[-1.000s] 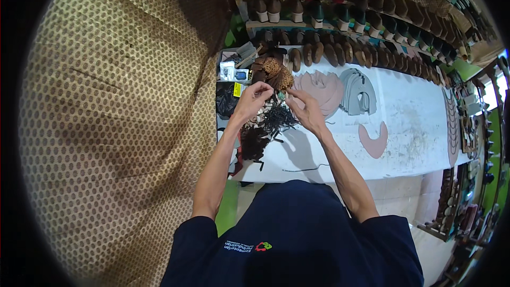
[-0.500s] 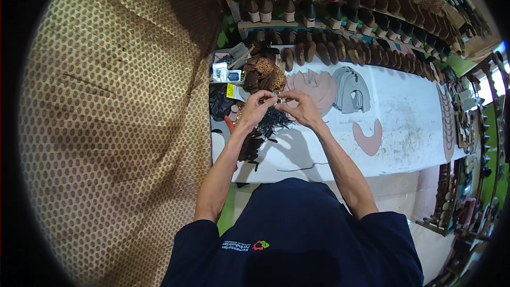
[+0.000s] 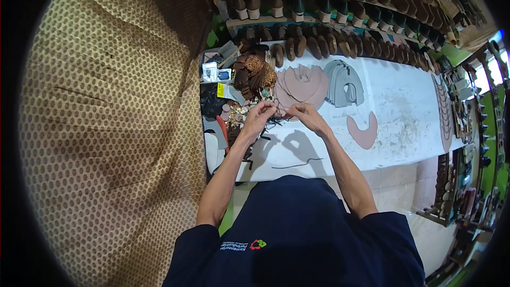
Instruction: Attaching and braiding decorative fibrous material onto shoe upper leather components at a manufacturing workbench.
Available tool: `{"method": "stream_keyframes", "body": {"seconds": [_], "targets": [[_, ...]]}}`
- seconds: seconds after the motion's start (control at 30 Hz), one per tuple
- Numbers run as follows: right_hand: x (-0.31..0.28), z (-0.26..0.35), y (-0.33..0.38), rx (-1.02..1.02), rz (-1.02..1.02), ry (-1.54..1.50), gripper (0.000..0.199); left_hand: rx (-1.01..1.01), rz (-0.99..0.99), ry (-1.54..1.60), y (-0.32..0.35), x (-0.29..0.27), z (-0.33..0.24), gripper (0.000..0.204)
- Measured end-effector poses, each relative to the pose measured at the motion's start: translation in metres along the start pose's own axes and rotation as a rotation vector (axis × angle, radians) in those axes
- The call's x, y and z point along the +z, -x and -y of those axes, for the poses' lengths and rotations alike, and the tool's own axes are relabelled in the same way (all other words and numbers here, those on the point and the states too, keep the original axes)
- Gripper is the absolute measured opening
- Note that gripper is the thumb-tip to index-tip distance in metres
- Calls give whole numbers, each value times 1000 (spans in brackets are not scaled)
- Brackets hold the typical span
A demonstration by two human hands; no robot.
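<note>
Both hands are above the near left part of a white work table [image 3: 396, 109]. My left hand [image 3: 258, 119] is closed in a pinch at the fingertips. Facing it, my right hand [image 3: 309, 118] pinches too, its fingertips a small gap away. Whatever is between the fingers is too small to make out. Just beyond my hands lies a fan of pink curved pieces [image 3: 305, 87]. Dark narrow strips [image 3: 276, 121] lie partly hidden under my fingers. Beyond my left hand is a heap of brown and spotted pieces [image 3: 259, 74], with small round pieces [image 3: 232, 116] beside it.
Grey arched pieces [image 3: 340, 85] are stacked right of the pink ones. A single pink U-shaped piece [image 3: 368, 137] and a dark cord [image 3: 297, 163] lie nearer. A red-handled tool [image 3: 222, 129] is at the left edge. Shoe shelves [image 3: 313, 18] line the back; a patterned curtain [image 3: 117, 127] hangs left.
My hands have drawn slightly apart and come a little nearer to me. The whole view has shifted slightly, so the table appears farther left and up.
</note>
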State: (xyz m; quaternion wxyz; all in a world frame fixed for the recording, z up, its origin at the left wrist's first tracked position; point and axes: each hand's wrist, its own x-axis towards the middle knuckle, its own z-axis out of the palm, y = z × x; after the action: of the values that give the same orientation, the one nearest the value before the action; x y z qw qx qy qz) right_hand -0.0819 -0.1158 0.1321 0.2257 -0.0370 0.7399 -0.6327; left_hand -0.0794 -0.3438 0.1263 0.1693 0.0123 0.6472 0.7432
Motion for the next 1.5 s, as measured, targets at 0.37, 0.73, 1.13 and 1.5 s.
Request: {"method": "stream_keyframes", "body": {"seconds": [0.37, 0.73, 1.13, 1.5], "targets": [[-40, -97, 67, 150, 86, 54, 26, -276, 198, -398, 54, -9, 67, 28], [-23, -144, 112, 217, -192, 491, 23, -43, 142, -851, 97, 3, 136, 23], [-36, -157, 160, -131, -243, 717, 19, 302, -78, -1036, 156, -10, 141, 24], [-38, -162, 163, -230, -232, 809, 13, 233, -73, -1086, 166, -6, 152, 20]]}}
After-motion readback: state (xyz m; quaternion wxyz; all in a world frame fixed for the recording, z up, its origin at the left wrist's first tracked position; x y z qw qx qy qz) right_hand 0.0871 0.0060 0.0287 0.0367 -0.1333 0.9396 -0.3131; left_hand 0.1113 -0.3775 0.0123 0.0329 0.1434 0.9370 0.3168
